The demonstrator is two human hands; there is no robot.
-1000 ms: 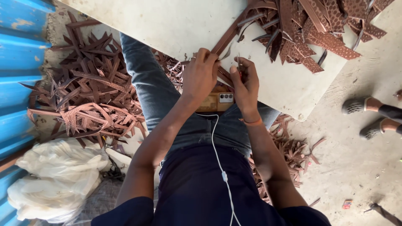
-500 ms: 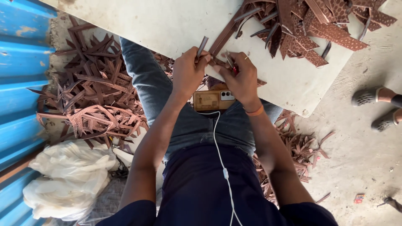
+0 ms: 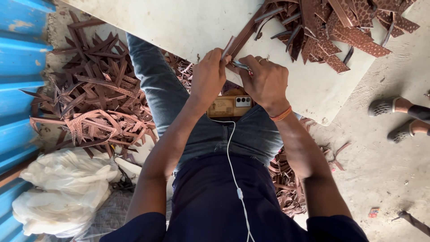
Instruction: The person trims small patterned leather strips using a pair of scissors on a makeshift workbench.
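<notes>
Brown strip (image 3: 242, 38) pinched by left hand (image 3: 207, 78), right hand (image 3: 265, 80) alongside.

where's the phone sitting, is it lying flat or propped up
Lying flat. The phone rests back-up on the person's lap, camera lenses showing, just below the left hand and right hand, with a white cable running from it.

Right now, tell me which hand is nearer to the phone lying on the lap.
Left, narrowly. The left hand hovers just above the phone, its wrist almost over the phone's left end. The right hand sits up and right of it; both grip a brown strip.
</notes>
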